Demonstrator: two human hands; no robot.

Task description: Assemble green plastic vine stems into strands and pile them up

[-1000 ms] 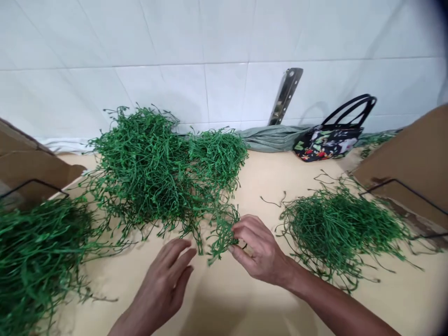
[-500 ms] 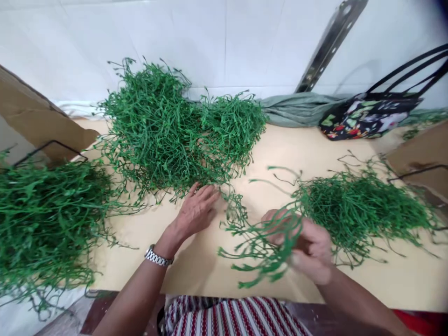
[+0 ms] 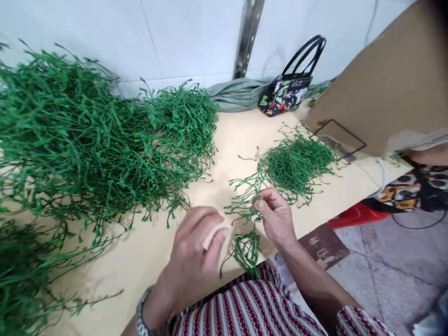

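Note:
My right hand (image 3: 276, 217) pinches a small bunch of thin green artificial stems (image 3: 241, 198) between thumb and fingers. Their branched tips fan out to the left over the tabletop. Just below lies a loose tangle of the same stems (image 3: 247, 249) near the front edge. My left hand (image 3: 196, 242), with a watch at the wrist, is raised left of the bunch. Its fingers are curved and apart from the thumb, somewhat blurred, and nothing shows in them. To the right of the held bunch sits a small heap of green stems (image 3: 297, 161).
A large heap of green stems (image 3: 80, 144) fills the back left, with another pile (image 3: 21, 280) at the near left. A flowered handbag (image 3: 285, 95) stands by the wall. A cardboard sheet (image 3: 381, 88) and black wire frame (image 3: 341, 133) are at the right.
The view has swung to the right. My left hand has lifted away from the large heap toward my right hand, which still holds stems, now nearer the small right heap.

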